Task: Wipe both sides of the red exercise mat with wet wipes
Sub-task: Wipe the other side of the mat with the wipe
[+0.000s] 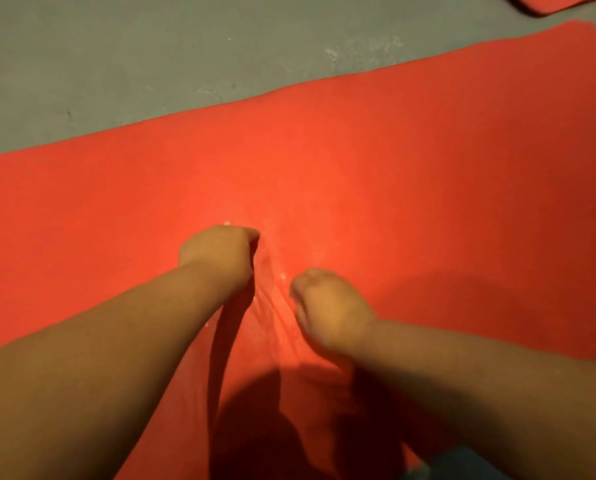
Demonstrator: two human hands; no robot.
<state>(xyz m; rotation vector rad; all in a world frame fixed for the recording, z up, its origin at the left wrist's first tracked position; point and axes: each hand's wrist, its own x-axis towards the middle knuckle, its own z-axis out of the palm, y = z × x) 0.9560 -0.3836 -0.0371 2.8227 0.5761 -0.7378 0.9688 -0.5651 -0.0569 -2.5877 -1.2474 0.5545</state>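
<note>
Head view: your left hand [220, 251] and right hand [327, 306] sit knuckles-up on the mat [428, 174], near each other at its middle. Both hands' fingers curl under the palms, and you cannot tell whether they clamp anything. A white bit [227, 223] peeks out at your left knuckles. The mat lies flat on the floor [116, 64].

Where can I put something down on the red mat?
Bare mat lies left of the left hand, and a wide stretch right of the right hand toward the far end. The grey floor beyond is bare too. The middle, between both hands, is crowded.
</note>
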